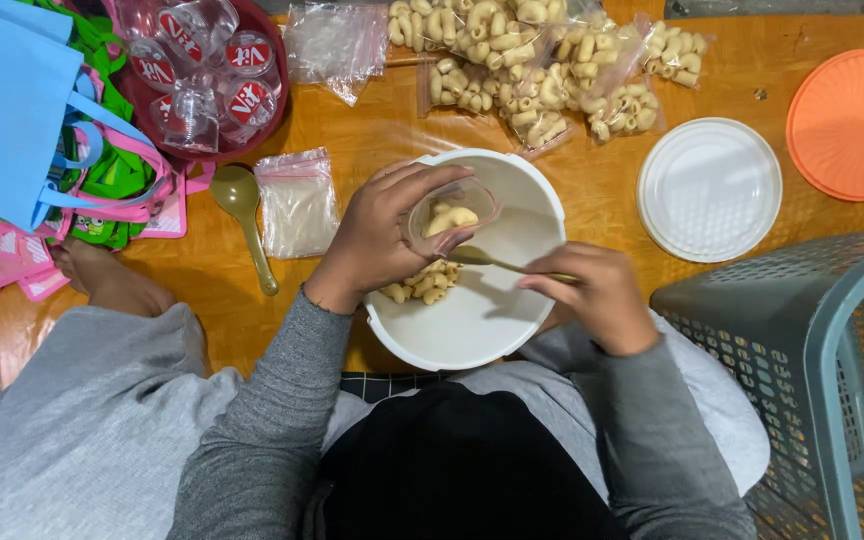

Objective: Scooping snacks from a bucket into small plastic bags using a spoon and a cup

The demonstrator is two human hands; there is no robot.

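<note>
While the round white plastic bowl [472, 320] sits on the glossy orange worktop [372, 140], the left hand [382, 235] has its grip closed around a small clear cup [450, 213] of curled pale macaroni [449, 217] over the bowl. The right hand [597, 295] pinches a slim spoon [497, 262] across the bowl's rim. Beyond the bowl lie crinkly clear bags of macaroni [532, 70].

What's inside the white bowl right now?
A small pile of pale macaroni pieces lies in the white bowl, left of centre. The left hand, holding a clear cup over it, covers part of the bowl, so more may lie underneath.
</note>
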